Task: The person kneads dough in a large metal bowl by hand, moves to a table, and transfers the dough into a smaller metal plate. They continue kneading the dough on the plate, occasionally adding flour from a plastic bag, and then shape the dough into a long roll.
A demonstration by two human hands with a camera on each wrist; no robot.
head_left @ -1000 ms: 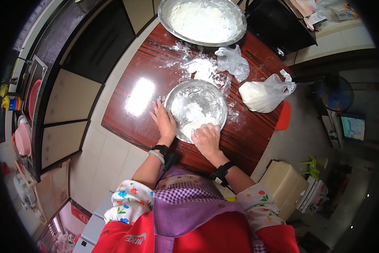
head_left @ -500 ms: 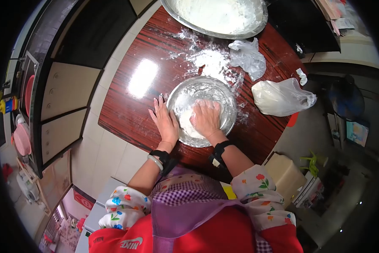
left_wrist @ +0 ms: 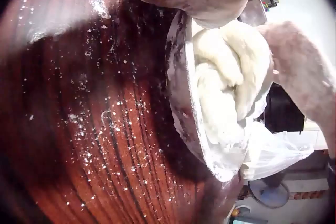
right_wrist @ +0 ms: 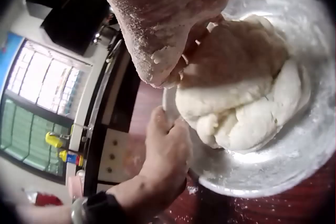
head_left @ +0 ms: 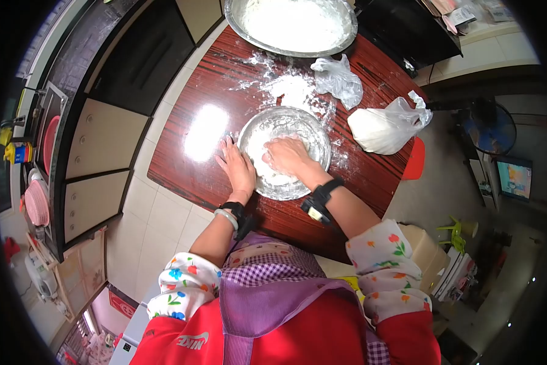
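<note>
A lump of dough (right_wrist: 236,103), folded with deep creases, lies in a round metal bowl (head_left: 316,131) dusted with flour. My right hand (head_left: 287,156) is down inside the bowl on the dough; in the right wrist view its fingers curl over the dough's edge, partly hidden by the palm. Against the bowl's left outer side rests my left hand (head_left: 239,173), its fingers fairly straight, pointing away from me. In the right wrist view the left hand (right_wrist: 167,150) has its thumb side right at the rim.
A large metal basin (head_left: 229,27) of flour stands at the table's far end. Spilled flour (head_left: 294,88), a crumpled plastic bag (head_left: 339,80) and a tied bag of white stuff (head_left: 380,129) lie beyond the bowl on the dark red table (head_left: 182,167).
My right hand pushed from the bowl's near side to its middle, then shifted left with the forearm slanting more. The left hand has stayed at the bowl's side.
</note>
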